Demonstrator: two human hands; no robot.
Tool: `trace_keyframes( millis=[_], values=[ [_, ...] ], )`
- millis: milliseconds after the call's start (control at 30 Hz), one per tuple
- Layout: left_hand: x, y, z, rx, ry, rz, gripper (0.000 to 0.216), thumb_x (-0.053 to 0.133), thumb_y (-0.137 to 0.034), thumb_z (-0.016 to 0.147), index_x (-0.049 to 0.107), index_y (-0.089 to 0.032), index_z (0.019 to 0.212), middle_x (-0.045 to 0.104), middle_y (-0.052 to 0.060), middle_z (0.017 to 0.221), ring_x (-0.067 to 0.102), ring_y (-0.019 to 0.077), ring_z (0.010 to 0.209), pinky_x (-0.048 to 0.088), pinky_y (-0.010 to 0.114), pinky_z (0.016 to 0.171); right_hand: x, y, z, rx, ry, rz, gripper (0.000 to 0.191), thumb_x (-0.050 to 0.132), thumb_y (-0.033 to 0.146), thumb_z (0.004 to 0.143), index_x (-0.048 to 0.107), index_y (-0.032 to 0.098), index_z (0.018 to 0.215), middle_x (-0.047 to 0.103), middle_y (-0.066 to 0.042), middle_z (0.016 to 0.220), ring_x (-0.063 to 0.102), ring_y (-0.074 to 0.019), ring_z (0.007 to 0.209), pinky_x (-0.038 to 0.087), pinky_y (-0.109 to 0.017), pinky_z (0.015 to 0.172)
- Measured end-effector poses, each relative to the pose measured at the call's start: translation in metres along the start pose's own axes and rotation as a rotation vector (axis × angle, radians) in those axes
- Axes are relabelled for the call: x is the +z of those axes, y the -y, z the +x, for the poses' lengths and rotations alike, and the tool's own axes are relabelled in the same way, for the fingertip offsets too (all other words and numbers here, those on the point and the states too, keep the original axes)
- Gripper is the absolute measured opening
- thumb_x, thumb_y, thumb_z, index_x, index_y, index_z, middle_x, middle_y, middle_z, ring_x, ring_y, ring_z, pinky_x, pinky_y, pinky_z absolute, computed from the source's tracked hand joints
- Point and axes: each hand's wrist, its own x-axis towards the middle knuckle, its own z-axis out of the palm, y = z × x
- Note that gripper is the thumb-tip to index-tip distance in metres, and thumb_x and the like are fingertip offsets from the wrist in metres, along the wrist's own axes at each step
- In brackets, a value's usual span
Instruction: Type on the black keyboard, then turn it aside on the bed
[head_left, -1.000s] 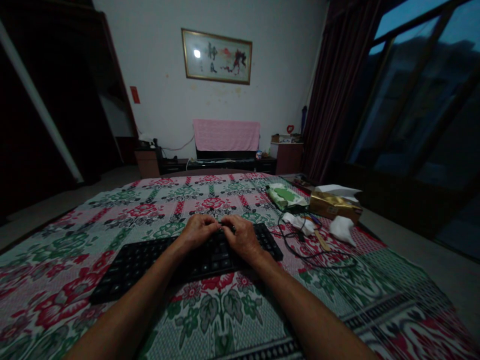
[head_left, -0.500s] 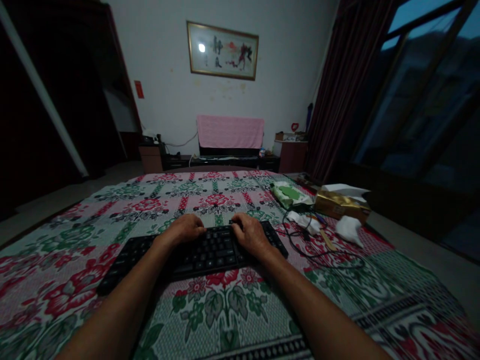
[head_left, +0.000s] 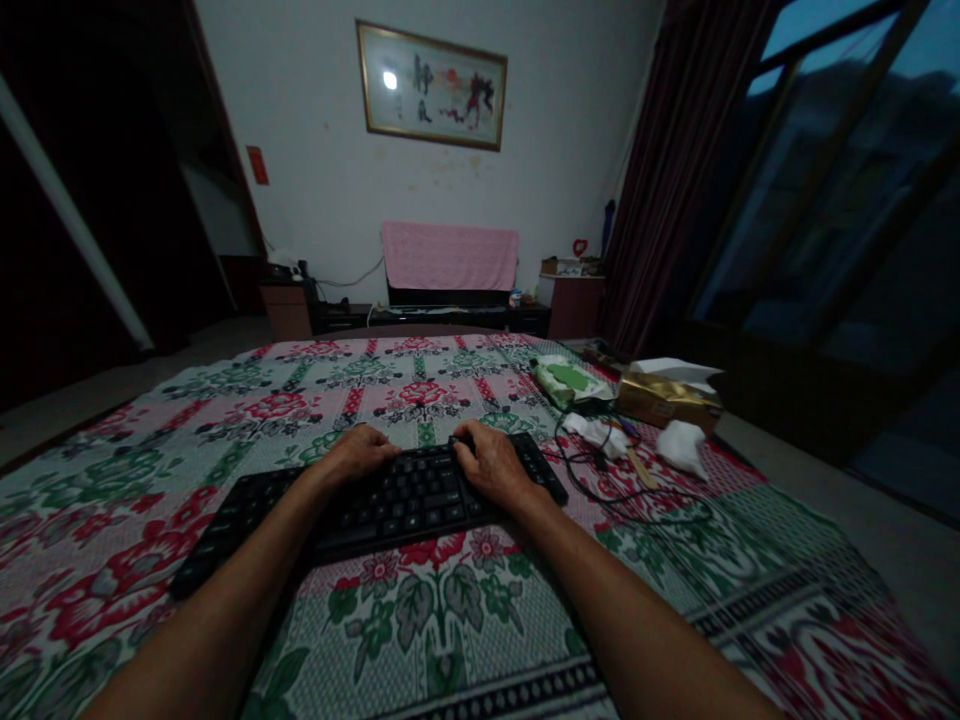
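Observation:
A black keyboard (head_left: 409,503) lies slantwise on a floral cloth (head_left: 450,620) in red, green and white. My left hand (head_left: 358,456) rests on the keys near the keyboard's far edge, left of its middle, with the fingers bent down onto the keys and nothing held. My right hand (head_left: 491,466) lies on the keys toward the right end, fingers likewise curved onto the far rows. Both forearms reach in from the bottom of the view. The fingertips are partly hidden behind the backs of the hands.
To the right of the keyboard lie a looped black cable (head_left: 622,495), crumpled white tissues (head_left: 681,445), a gold tissue box (head_left: 667,398) and a green packet (head_left: 574,380). A pink-covered screen (head_left: 450,256) stands against the far wall. Dark windows are on the right.
My hands were close together at the keyboard's far edge a second ago. They have spread apart, the left one moving left along the keys. The view has shifted slightly.

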Motion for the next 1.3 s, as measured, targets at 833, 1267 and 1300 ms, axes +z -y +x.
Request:
trace_keyframes(
  millis=[833,1267,1300],
  values=[
    [0.018,-0.009,0.011,0.176,-0.043,-0.099,0.033,0.045,-0.039,0.062,0.064,-0.012,0.062,0.050,-0.002,0.048,0.042,0.0090,0.048,0.029,0.019,0.046,-0.001,0.001,0.015,-0.080,0.035,-0.018,0.016,0.049,0.021,0.070,0.059,0.018,0.082,0.060,-0.003,0.083,0.052,-0.0130,0.080,0.038,-0.025,0.074],
    [0.021,-0.011,0.012,0.150,-0.051,-0.298,0.032,0.050,-0.038,0.058,0.065,-0.013,0.071,0.053,-0.003,0.052,0.041,0.0077,0.047,0.029,0.018,0.044,0.019,0.009,0.037,0.103,0.341,0.127,0.018,0.056,0.025,0.061,0.065,0.018,0.075,0.064,0.001,0.072,0.055,-0.0101,0.065,0.039,-0.018,0.059],
    [0.020,-0.012,0.011,0.152,-0.049,-0.331,0.031,0.050,-0.037,0.058,0.064,-0.013,0.072,0.054,-0.002,0.053,0.042,0.0076,0.048,0.029,0.018,0.045,0.018,0.009,0.037,0.119,0.353,0.132,0.018,0.056,0.024,0.061,0.065,0.018,0.075,0.064,0.001,0.072,0.055,-0.0099,0.064,0.039,-0.018,0.059]
  ],
)
